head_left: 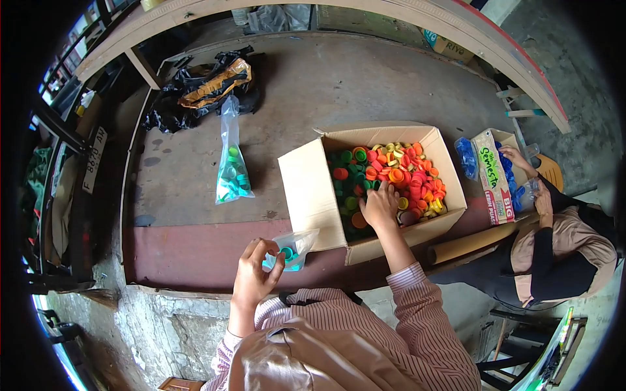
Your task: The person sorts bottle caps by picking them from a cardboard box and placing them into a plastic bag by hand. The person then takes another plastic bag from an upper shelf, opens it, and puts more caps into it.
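My left hand [257, 267] is closed at the left edge of a small clear plastic bag [301, 244], thumb and fingers curled together. Several teal bottle caps [292, 259] lie inside the bag, which rests against the cardboard box [312, 189]. Inside that box, my right hand [380, 205] reaches down into a heap of loose bottle caps [411, 179]. Its fingers are bent around caps, and the fingertips are hidden among them. Green caps lie on the left of the heap; red, orange and yellow ones lie in the middle and right.
A tall clear bag of teal caps [233, 173] stands left of the box. Behind it lies crumpled black plastic [189, 98]. At the right, another person [561, 254] handles blue pieces at a printed carton [490, 176]. A wooden beam [215, 12] crosses the far side.
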Action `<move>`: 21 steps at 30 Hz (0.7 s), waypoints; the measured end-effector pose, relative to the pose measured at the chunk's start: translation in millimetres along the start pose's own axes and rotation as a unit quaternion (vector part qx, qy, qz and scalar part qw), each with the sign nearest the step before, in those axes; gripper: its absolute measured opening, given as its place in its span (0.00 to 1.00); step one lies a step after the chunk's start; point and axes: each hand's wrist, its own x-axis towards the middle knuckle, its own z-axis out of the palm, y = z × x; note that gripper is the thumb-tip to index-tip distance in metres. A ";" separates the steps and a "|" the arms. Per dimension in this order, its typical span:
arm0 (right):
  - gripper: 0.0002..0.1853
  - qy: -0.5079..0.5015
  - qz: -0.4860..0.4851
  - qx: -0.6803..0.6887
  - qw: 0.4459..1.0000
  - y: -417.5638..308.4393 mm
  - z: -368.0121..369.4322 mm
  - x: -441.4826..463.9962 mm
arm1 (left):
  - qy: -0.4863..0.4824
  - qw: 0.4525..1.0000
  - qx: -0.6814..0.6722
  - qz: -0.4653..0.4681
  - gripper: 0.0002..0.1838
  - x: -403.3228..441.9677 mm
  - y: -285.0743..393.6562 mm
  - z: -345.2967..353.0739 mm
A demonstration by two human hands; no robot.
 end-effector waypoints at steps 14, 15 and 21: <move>0.21 -0.071 -0.060 0.011 0.996 18.9 12.9 18.7 | -0.012 1.000 0.003 0.017 0.07 1.9 0.1 2.6; 0.21 -0.070 -0.060 0.012 0.996 23.0 13.3 18.7 | -0.012 1.000 0.003 0.018 0.07 2.2 0.5 1.9; 0.17 -0.091 -0.131 0.586 0.794 41.5 -3.4 -1.3 | -0.008 1.000 0.008 -0.003 0.07 1.3 1.7 0.0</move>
